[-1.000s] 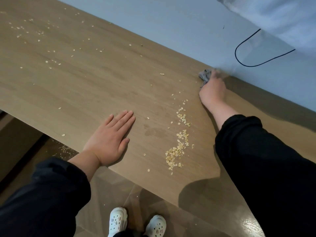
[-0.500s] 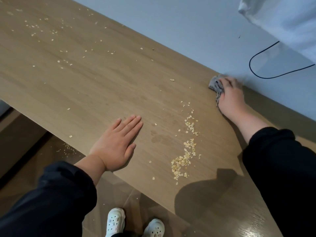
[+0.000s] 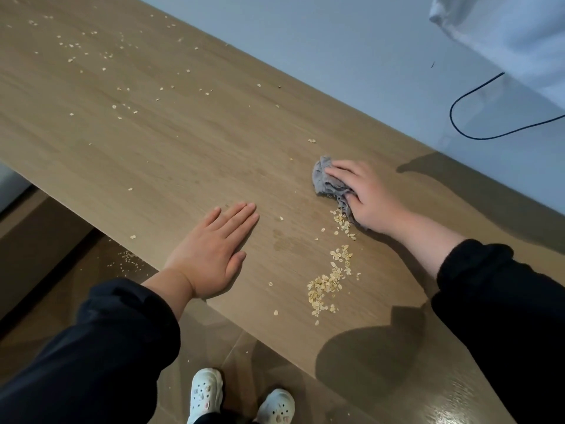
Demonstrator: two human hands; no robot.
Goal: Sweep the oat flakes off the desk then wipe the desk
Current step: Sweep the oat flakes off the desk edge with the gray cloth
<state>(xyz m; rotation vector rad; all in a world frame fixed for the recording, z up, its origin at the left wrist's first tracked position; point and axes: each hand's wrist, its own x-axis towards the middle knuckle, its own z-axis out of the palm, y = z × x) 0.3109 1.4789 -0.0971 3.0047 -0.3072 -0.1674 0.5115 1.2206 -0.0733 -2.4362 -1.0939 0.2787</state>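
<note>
Wiping: right hand (image 3: 371, 197) is pressing grey cloth (image 3: 328, 182), fingers flat, now nearer oat flakes (image 3: 328, 280).
Bracing: left hand (image 3: 214, 255) is lying flat, empty, unmoved.

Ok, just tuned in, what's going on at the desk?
A person is mid-sweep. The right hand presses a grey cloth on the desk, at the far end of a line of oat flakes that runs toward the front edge. The left hand rests flat on the desk. Loose flakes lie scattered across the far left part.
</note>
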